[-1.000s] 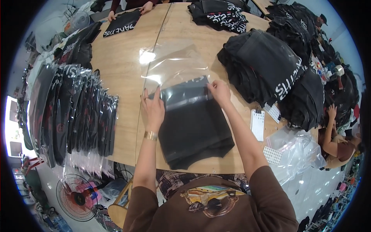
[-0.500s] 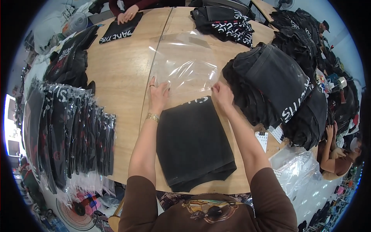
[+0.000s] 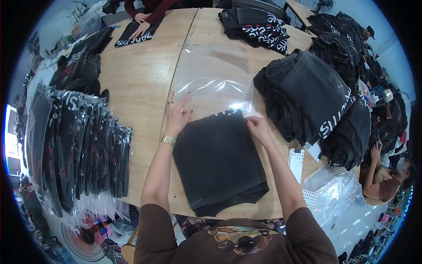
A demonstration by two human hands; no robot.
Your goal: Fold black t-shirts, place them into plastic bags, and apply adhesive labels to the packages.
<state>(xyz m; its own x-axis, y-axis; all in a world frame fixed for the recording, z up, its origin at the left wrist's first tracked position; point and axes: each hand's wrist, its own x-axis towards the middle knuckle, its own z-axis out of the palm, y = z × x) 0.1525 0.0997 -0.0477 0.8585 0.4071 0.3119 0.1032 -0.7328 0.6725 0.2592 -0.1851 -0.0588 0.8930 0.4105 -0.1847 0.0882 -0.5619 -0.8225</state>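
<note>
Starting at the table's (image 3: 132, 83) left edge: a row of bagged black garments (image 3: 74, 145) stands overlapped there, each in its own clear sleeve, one folded piece per sleeve as far as I can tell.

Left hand (image 3: 178, 115) lies flat, fingers spread, on the mouth of the clear plastic bag (image 3: 215, 75), just beside the far left corner of the folded black garment (image 3: 217, 160). Not gripping anything, just pressing the film down.

Folded garment sits at the near edge, centre, its far end just inside the bag mouth. Judgement: soft, floppy, moderate weight; will sag and unfold if lifted by one corner. Best held at both far corners or slid flat. Bag film looks thin, slick and clingy; needs holding open.

Bag itself lies flat toward the table's middle and looks empty beyond the garment's leading edge.

Right hand (image 3: 258, 128) is at the far right corner of the garment, fingers curled over the edge; looks like a pinch on the cloth, but can't confirm.

Right edge: pile of loose black garments (image 3: 307, 101), unbagged. Heap of spare clear bags (image 3: 338, 198) off the near right corner.
</note>
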